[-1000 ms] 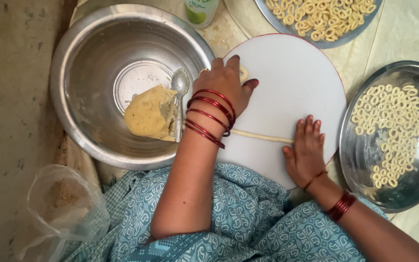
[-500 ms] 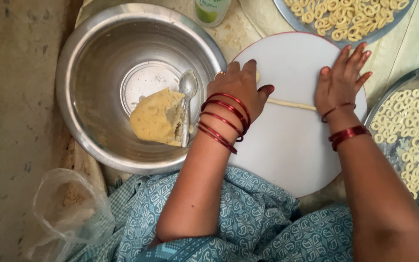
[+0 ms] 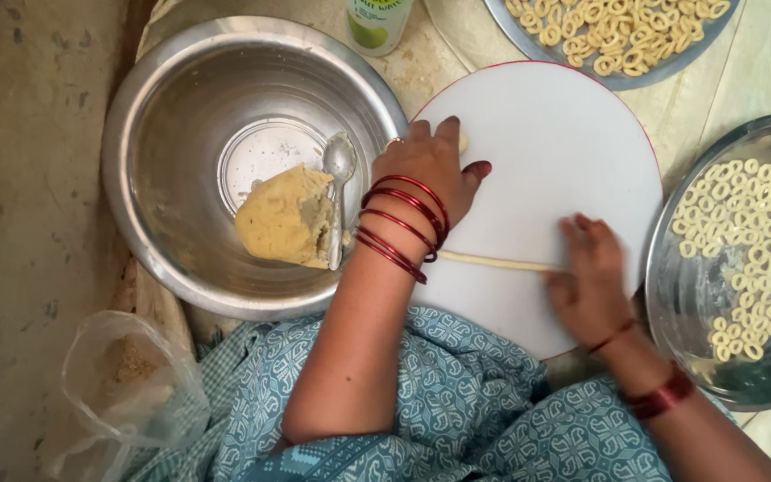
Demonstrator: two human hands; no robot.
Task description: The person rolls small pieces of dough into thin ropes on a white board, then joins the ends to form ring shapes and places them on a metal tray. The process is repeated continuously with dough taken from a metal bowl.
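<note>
Dough rope (image 3: pixel 493 261): a thin, pale strand lying flat on the round white board (image 3: pixel 546 152); its long axis runs nearly left to right across the picture, dipping slightly toward the right end.
Rope ends: the left end passes under the left wrist beside the red bangles (image 3: pixel 403 223); the right end goes under the right hand.
Right hand (image 3: pixel 591 281): palm down, fingers together and flat, resting on the rope's right end near the board's lower right edge; it is blurred, so the exact contact is hard to judge, but it grips nothing.
Left hand (image 3: pixel 430 170): on the board's left edge, above the rope, fingers loosely curled; a small bit of dough seems to show at the fingertips, though I cannot tell if it is held.
Steel bowl (image 3: pixel 180 98): left of the board, touching it, holding a dough lump (image 3: pixel 286 217) and a spoon (image 3: pixel 338 187) leaning beside the lump.
Right steel plate (image 3: pixel 698 295): carries dough rings (image 3: pixel 751 241).
Top plate (image 3: pixel 622 80): carries more rings.
Plastic bag (image 3: pixel 127 393): lower left, on the floor.
</note>
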